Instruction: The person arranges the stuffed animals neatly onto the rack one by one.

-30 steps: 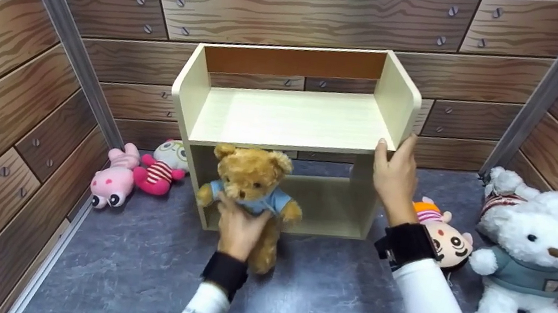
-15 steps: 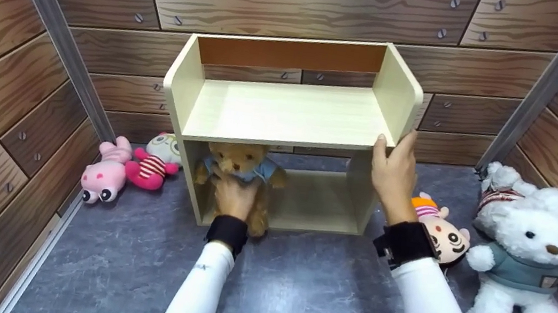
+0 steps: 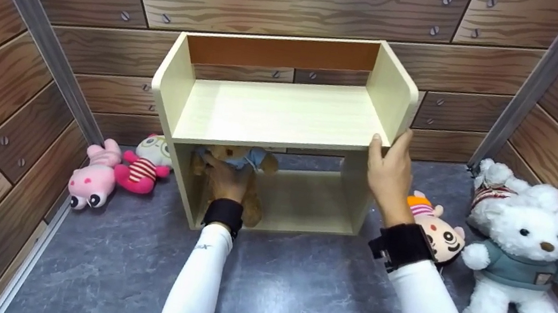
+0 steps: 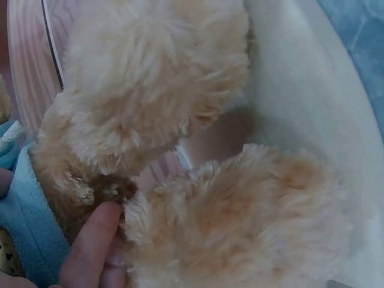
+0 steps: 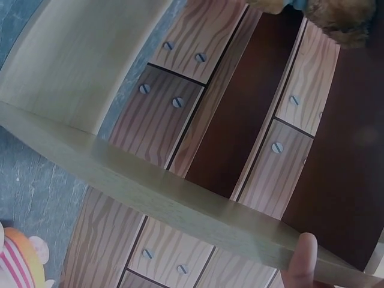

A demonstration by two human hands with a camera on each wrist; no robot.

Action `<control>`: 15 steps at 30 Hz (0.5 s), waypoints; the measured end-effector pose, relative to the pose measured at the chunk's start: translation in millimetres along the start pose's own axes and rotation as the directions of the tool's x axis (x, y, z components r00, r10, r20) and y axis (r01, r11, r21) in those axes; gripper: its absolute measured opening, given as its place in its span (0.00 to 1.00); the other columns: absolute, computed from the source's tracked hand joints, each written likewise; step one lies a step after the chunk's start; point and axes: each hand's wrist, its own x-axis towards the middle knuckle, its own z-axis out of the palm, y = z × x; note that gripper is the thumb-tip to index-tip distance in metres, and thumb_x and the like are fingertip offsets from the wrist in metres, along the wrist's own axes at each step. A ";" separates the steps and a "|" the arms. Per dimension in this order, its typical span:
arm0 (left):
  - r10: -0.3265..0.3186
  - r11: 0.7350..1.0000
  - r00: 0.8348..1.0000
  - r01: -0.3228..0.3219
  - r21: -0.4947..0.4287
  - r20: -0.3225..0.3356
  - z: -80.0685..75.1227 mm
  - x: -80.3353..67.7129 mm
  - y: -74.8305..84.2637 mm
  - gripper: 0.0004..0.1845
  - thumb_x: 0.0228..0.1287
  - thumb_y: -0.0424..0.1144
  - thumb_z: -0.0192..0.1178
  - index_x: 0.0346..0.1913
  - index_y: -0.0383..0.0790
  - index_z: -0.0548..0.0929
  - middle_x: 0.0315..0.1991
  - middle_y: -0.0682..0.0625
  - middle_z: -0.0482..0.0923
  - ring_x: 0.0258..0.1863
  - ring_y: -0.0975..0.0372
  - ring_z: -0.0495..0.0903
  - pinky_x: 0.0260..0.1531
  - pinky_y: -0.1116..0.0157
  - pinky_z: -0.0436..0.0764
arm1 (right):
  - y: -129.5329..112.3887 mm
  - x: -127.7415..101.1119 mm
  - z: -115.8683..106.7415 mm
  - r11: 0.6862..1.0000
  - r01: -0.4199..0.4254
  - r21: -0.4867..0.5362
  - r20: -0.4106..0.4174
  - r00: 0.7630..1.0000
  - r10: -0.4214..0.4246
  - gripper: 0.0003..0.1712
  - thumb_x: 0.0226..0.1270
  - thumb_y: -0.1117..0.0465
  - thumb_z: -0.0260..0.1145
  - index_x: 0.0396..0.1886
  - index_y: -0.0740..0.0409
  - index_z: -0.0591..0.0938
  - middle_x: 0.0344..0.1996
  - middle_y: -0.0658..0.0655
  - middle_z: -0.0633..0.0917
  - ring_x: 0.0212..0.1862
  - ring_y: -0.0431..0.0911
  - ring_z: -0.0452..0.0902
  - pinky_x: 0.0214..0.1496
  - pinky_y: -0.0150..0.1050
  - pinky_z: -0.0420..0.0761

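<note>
The bear (image 3: 251,201) is in the lower bay of the shelf (image 3: 274,113), at seven o'clock from its centre, head mostly hidden behind the front edge of the top board and one leg hanging toward the front; whether it bears weight on the bottom board I cannot tell. The shelf stands on the dark marbled floor (image 3: 288,287), its back toward the plank-patterned wall (image 3: 277,8) at twelve. On the floor at eight lie the frog (image 3: 93,183) and the owl (image 3: 142,171), touching or nearly so; at four the doll (image 3: 436,231) lies beside the right forearm, and beyond it the white bear (image 3: 527,254) leans against the side wall. The left grip (image 3: 228,178) comes in from six, arm pointing to twelve, and clasps the bear's body, with a fingertip sunk in fur near the legs. The right grip (image 3: 389,176) comes from five, pointing to eleven, and holds the shelf at its right corner, thumb on the front edge, fingers against the side panel. The left panel stands close at the left grip's nine, the top board just at its twelve; toward three, the bay runs on to the right panel.
</note>
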 end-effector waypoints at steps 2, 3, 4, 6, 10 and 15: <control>-0.013 1.000 1.000 0.013 0.005 0.025 3.8 3.8 -1.7 0.59 0.50 0.48 0.65 0.73 0.40 0.32 0.59 0.28 0.61 0.50 0.43 0.73 0.46 0.49 0.74 | 1.2 0.1 -0.7 1.000 -0.002 0.008 -0.008 1.000 0.002 0.42 0.69 0.41 0.48 0.73 0.59 0.48 0.64 0.68 0.68 0.61 0.64 0.68 0.57 0.60 0.68; -0.016 1.000 0.999 0.015 0.010 0.036 5.5 5.8 -2.9 0.58 0.50 0.48 0.65 0.72 0.40 0.33 0.58 0.28 0.62 0.49 0.43 0.73 0.44 0.49 0.75 | 1.5 0.0 -0.9 1.000 -0.006 0.009 -0.008 1.000 0.007 0.43 0.69 0.41 0.48 0.73 0.59 0.48 0.65 0.68 0.67 0.61 0.64 0.67 0.58 0.60 0.68; -0.017 1.000 0.999 0.016 0.020 0.047 7.0 7.7 -4.4 0.58 0.51 0.49 0.65 0.72 0.40 0.33 0.57 0.28 0.63 0.48 0.44 0.74 0.42 0.50 0.76 | 1.7 -0.2 -1.1 1.000 -0.012 0.010 -0.007 1.000 0.012 0.43 0.69 0.41 0.48 0.73 0.59 0.47 0.66 0.67 0.66 0.62 0.64 0.67 0.58 0.60 0.67; -0.011 0.999 0.998 0.009 0.034 0.061 9.5 12.1 -8.2 0.55 0.52 0.49 0.65 0.71 0.39 0.36 0.54 0.29 0.66 0.44 0.45 0.76 0.39 0.52 0.77 | 1.8 -0.4 -0.9 1.000 -0.021 0.012 -0.005 1.000 0.021 0.43 0.69 0.41 0.48 0.73 0.60 0.47 0.66 0.67 0.65 0.62 0.64 0.66 0.59 0.59 0.66; 0.015 0.997 0.999 -0.018 0.075 0.038 14.1 21.8 -15.7 0.53 0.50 0.49 0.65 0.69 0.38 0.41 0.43 0.35 0.72 0.36 0.48 0.78 0.33 0.55 0.77 | 0.2 -0.2 -0.4 1.000 -0.016 0.022 -0.003 1.000 0.016 0.42 0.69 0.41 0.48 0.73 0.58 0.49 0.66 0.67 0.66 0.61 0.64 0.67 0.58 0.60 0.68; 0.056 0.997 0.998 -0.057 0.054 0.009 21.4 29.0 -26.0 0.58 0.47 0.47 0.67 0.72 0.36 0.38 0.36 0.37 0.75 0.30 0.49 0.79 0.28 0.56 0.79 | 0.3 0.5 -0.4 0.999 0.010 0.046 -0.015 1.000 -0.009 0.40 0.69 0.43 0.49 0.72 0.58 0.50 0.66 0.66 0.66 0.62 0.64 0.67 0.59 0.60 0.67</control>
